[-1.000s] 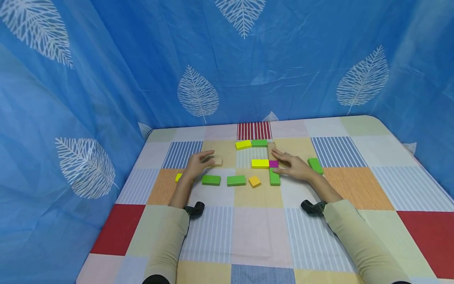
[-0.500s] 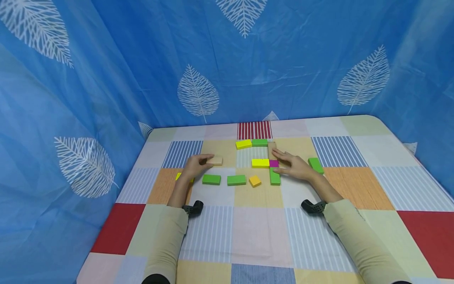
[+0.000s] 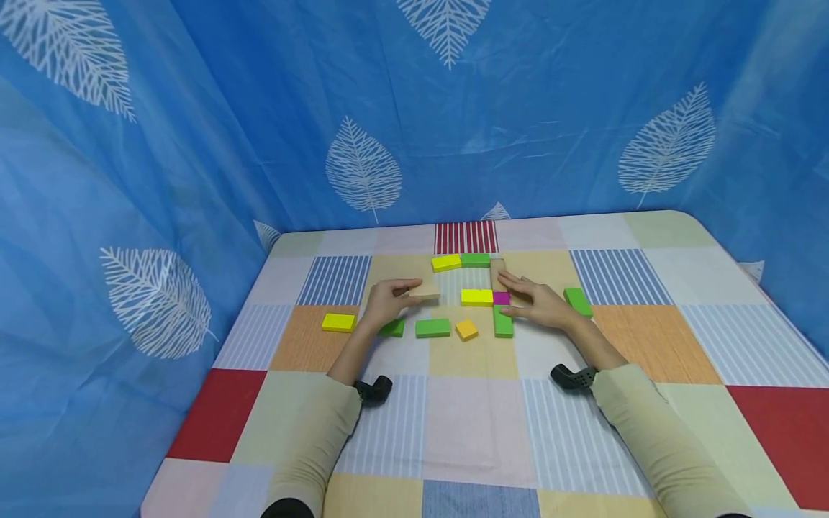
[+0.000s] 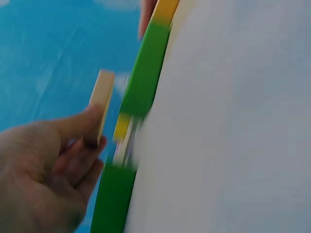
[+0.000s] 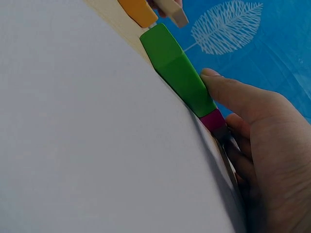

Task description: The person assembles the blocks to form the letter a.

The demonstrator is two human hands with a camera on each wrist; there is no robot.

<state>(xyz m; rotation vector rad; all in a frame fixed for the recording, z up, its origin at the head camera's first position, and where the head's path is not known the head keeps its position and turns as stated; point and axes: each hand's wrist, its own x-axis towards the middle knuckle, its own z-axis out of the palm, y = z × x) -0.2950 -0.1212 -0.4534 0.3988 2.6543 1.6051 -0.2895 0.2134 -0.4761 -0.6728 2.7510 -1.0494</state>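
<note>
My left hand (image 3: 385, 302) pinches a plain wooden block (image 3: 425, 291) between thumb and fingers. In the left wrist view that wooden block (image 4: 103, 92) is off the table. My right hand (image 3: 539, 303) rests along a column of blocks: its fingers touch a plain wooden block (image 3: 497, 267) at the far end, and its thumb lies on a green block (image 3: 503, 325) at the near end. Between those two sits a small magenta block (image 3: 501, 298). A yellow block (image 3: 476, 298) meets the column from the left.
Beyond, a yellow block (image 3: 446, 263) and a green block (image 3: 476, 260) lie end to end. Nearer are a green block (image 3: 432, 328), an orange block (image 3: 466, 330) and a partly hidden green block (image 3: 393, 329). Outlying are a yellow block (image 3: 339, 323) and a green block (image 3: 578, 302).
My left hand has closed its thumb and fingers on the wooden block and carried it to the right. The right hand stays on the column of blocks.
</note>
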